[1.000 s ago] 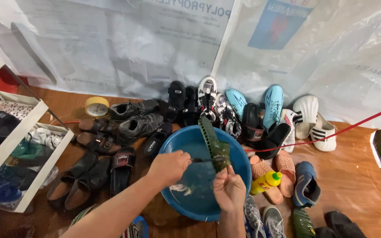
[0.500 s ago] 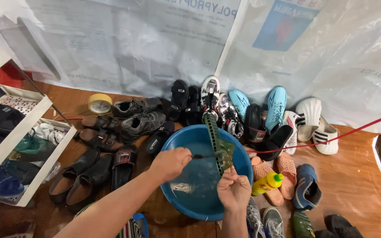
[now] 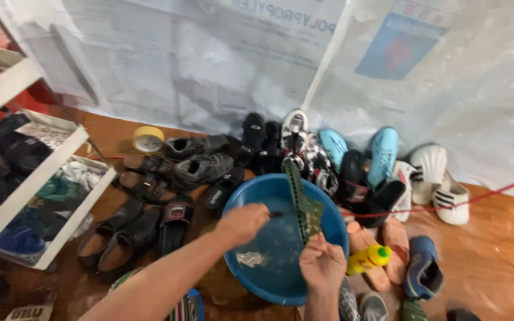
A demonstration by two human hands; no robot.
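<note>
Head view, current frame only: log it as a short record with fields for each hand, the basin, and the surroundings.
left hand: grips a thin dark tool, probably a brush, tip against the green slipper
right hand: holds the green slipper upright by its lower end
blue basin: on the floor beneath both hands, water inside
yellow bottle: lying beside the basin's right rim
shoes: many pairs around the basin, including light blue boots and black sandals
tape roll: yellow, near the plastic sheet
white shelf: at left, more footwear on it
</note>
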